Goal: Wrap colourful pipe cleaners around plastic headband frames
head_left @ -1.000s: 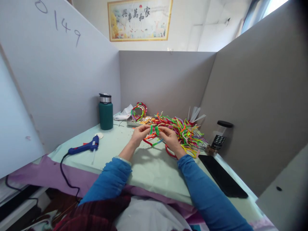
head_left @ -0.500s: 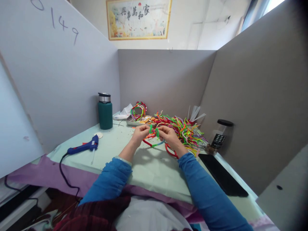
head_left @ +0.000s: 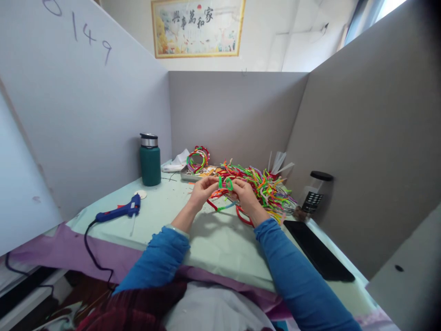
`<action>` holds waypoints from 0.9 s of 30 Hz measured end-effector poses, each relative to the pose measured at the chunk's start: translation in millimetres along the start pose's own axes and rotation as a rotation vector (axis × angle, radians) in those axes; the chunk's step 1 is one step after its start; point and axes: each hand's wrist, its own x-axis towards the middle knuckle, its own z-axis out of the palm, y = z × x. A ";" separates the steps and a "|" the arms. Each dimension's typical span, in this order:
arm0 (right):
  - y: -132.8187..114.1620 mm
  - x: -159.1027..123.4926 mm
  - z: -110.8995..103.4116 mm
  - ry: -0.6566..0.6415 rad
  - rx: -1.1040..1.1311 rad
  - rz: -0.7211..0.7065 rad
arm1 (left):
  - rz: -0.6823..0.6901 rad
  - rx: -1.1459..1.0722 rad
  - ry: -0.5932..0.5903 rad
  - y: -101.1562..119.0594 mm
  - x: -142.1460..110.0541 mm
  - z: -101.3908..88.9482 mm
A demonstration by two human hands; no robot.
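Observation:
Between my two hands a green pipe cleaner (head_left: pixel 229 184) is bent into small loops, held above the table. My left hand (head_left: pixel 203 191) pinches its left side, and my right hand (head_left: pixel 243 193) pinches the loop on the right. A bit of pink shows between the loops. Just below the hands lies a bent pipe cleaner piece (head_left: pixel 225 206) in red, green and blue. Beside my right wrist a red pipe cleaner loop (head_left: pixel 243 216) rests on the table, partly hidden by the forearm.
A heap of coloured pipe cleaners (head_left: pixel 268 186) lies behind my right hand, next to a metal tray (head_left: pixel 188 176). To the left stand a green bottle (head_left: pixel 150 161) and a blue glue gun (head_left: pixel 119 210). A black tablet-like slab (head_left: pixel 317 250) and a clear jar (head_left: pixel 314 195) are at right.
Both hands have shifted slightly to the right with the green pipe cleaner. Its right loop now faces me more and looks rounder.

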 end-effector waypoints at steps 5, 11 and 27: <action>-0.9 0.5 -4.1 -0.042 0.061 0.099 | 0.068 0.008 -0.020 -6.5 1.5 -2.0; 6.7 1.0 0.2 0.038 0.003 -0.007 | 0.111 0.117 0.088 -24.4 11.4 -6.7; 26.3 3.5 0.7 0.107 -0.394 -0.278 | 0.302 0.456 0.137 -30.6 11.0 -10.6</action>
